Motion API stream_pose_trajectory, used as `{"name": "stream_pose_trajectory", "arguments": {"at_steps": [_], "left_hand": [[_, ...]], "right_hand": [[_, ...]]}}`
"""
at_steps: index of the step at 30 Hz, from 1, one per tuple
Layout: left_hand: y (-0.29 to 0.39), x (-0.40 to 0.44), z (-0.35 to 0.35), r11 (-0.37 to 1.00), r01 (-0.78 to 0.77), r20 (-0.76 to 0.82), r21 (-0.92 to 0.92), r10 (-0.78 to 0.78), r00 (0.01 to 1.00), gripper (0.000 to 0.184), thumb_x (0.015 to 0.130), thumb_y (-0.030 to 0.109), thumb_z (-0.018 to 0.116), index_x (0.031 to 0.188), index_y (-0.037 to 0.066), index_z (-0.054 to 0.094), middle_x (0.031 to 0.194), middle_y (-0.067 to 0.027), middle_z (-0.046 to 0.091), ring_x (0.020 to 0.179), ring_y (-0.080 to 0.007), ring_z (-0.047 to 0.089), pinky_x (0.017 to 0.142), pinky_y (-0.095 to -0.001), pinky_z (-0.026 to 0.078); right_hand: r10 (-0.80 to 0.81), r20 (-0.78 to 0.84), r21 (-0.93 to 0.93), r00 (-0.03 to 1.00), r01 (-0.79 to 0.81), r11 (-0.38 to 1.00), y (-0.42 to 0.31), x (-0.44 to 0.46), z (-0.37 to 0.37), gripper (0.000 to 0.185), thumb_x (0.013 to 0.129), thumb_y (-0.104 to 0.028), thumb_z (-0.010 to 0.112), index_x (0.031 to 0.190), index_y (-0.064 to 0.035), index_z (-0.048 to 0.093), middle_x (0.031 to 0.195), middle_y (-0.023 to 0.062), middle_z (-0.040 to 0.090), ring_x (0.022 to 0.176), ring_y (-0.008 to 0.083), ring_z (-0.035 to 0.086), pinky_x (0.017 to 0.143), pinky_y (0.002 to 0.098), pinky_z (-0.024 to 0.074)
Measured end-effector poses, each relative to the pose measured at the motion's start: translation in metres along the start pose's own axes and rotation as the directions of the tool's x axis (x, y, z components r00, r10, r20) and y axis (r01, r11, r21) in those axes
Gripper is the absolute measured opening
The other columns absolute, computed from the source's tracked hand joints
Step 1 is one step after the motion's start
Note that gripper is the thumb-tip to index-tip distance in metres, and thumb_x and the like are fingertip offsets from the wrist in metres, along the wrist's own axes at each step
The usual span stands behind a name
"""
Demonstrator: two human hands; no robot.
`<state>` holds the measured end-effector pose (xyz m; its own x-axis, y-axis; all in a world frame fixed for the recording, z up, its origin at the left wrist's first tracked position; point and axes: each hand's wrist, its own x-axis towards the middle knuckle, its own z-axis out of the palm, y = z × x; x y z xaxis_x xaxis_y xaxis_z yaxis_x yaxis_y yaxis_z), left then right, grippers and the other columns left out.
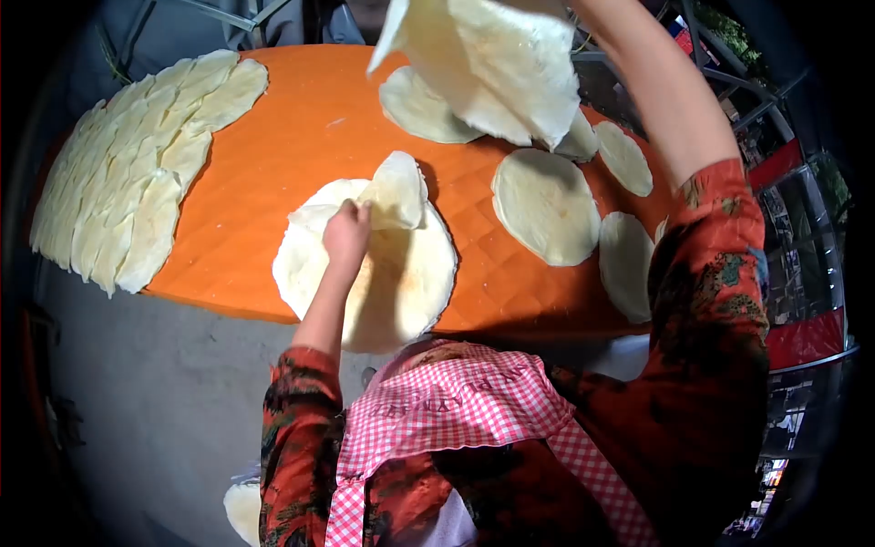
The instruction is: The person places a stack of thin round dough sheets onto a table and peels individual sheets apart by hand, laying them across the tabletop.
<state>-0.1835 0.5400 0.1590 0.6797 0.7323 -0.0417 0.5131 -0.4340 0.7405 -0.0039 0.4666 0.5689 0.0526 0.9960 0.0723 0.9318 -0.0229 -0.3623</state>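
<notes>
My left hand (348, 233) is closed on the edge of a thin flatbread (397, 193), lifted and folded over a pile of large round flatbreads (401, 283) at the table's front edge. At the top of the view, a big flatbread (510, 68) hangs in the air below my raised right arm. My right hand lies beyond the frame's top edge, so its fingers are hidden. Beneath and beside the hanging bread, other round flatbreads lie on the orange cloth (246, 228), one (547, 207) of them right of the pile.
Many overlapping flatbreads (128, 173) cover the table's left end. Two more (625, 264) lie near its right end. Metal frames and shelving (802, 246) stand at the right. Grey floor (182, 383) shows in front, with a pale round item (243, 510) low at the left.
</notes>
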Motion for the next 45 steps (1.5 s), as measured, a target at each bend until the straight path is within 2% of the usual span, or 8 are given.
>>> {"name": "stream_pose_trajectory", "arguments": {"at_steps": [3,5,10,18,29,31,37,45], "left_hand": [[-0.043,-0.064,-0.021,0.870,-0.041,-0.193,-0.492,-0.063,0.979,0.015,0.086,0.019,0.058,0.083,0.004,0.057,0.070,-0.0083,0.062,0.065,-0.0181,0.059,0.060,-0.0293,0.046],[-0.077,-0.113,-0.025,0.731,-0.041,-0.204,-0.681,-0.136,0.969,0.006,0.083,0.004,0.060,0.086,0.004,0.055,0.072,-0.0017,0.054,0.065,-0.0093,0.050,0.060,-0.0229,0.042],[-0.128,-0.158,0.004,0.542,0.083,-0.176,-0.836,-0.408,0.896,0.041,0.074,-0.009,0.063,0.105,0.008,0.043,0.078,0.0017,0.040,0.069,-0.0082,0.043,0.059,-0.0224,0.041],[-0.117,-0.154,-0.025,0.383,0.210,-0.011,-0.899,-0.501,0.866,0.059,0.077,-0.008,0.060,0.126,0.006,0.030,0.082,-0.0037,0.048,0.068,-0.0127,0.050,0.059,-0.0259,0.045],[-0.176,-0.189,-0.011,0.544,0.225,-0.121,-0.809,-0.528,0.841,0.052,0.084,0.010,0.061,0.127,0.006,0.033,0.099,-0.0079,0.048,0.091,-0.0196,0.053,0.076,-0.0348,0.047],[-0.180,-0.197,-0.013,0.082,0.414,0.271,-0.906,-0.641,0.719,0.049,0.086,0.025,0.058,0.125,0.006,0.036,0.101,-0.0087,0.048,0.093,-0.0213,0.052,0.080,-0.0360,0.046],[-0.171,-0.188,-0.004,-0.419,0.503,0.594,-0.756,-0.118,0.796,0.076,0.087,0.064,0.044,0.129,0.001,0.040,0.125,-0.0187,0.051,0.113,-0.0296,0.052,0.094,-0.0470,0.044],[-0.128,-0.162,-0.043,-0.621,0.489,0.531,-0.612,0.135,0.837,0.068,0.092,0.053,0.039,0.137,0.002,0.035,0.139,-0.0201,0.041,0.127,-0.0374,0.041,0.104,-0.0535,0.036]], "right_hand": [[-0.125,0.003,-0.609,0.992,0.101,0.786,-0.038,-0.017,0.045,0.017,0.077,-0.006,0.050,0.083,0.0008,0.065,0.075,0.0145,0.065,0.070,0.0255,0.062,0.063,0.0375,0.0474],[0.075,-0.277,-0.384,0.958,-0.182,0.905,-0.035,-0.042,0.142,0.018,0.077,-0.012,0.052,0.087,-0.0064,0.066,0.071,0.0134,0.064,0.066,0.0296,0.063,0.063,0.0415,0.0489],[0.183,0.188,-0.187,0.965,-0.148,0.971,0.008,-0.085,0.371,0.022,0.084,-0.004,0.045,0.092,0.0024,0.064,0.084,0.0223,0.063,0.080,0.0363,0.064,0.072,0.0458,0.0513],[0.141,-0.082,-0.322,0.987,-0.160,0.933,-0.001,-0.024,0.254,0.014,0.079,-0.010,0.052,0.077,-0.0069,0.065,0.067,0.0184,0.062,0.066,0.0344,0.063,0.059,0.0462,0.0469],[0.310,0.133,-0.125,0.941,-0.295,0.947,-0.093,-0.122,0.479,0.048,0.078,-0.023,0.061,0.118,0.0005,0.049,0.118,0.0176,0.049,0.110,0.0320,0.046,0.087,0.0518,0.0410],[0.317,0.178,-0.176,0.932,-0.287,0.942,-0.093,-0.123,0.483,0.060,0.076,-0.033,0.066,0.123,-0.0009,0.046,0.121,0.0162,0.045,0.115,0.0321,0.042,0.089,0.0524,0.0400],[0.279,0.101,-0.197,0.955,-0.255,0.947,-0.090,-0.122,0.494,0.052,0.075,-0.017,0.059,0.123,-0.0005,0.047,0.122,0.0159,0.048,0.114,0.0337,0.043,0.092,0.0479,0.0410],[0.235,-0.126,0.161,0.964,-0.214,0.964,-0.055,-0.112,0.448,0.041,0.082,-0.015,0.051,0.122,-0.0053,0.055,0.124,0.0155,0.054,0.115,0.0305,0.050,0.099,0.0406,0.0388]]}}
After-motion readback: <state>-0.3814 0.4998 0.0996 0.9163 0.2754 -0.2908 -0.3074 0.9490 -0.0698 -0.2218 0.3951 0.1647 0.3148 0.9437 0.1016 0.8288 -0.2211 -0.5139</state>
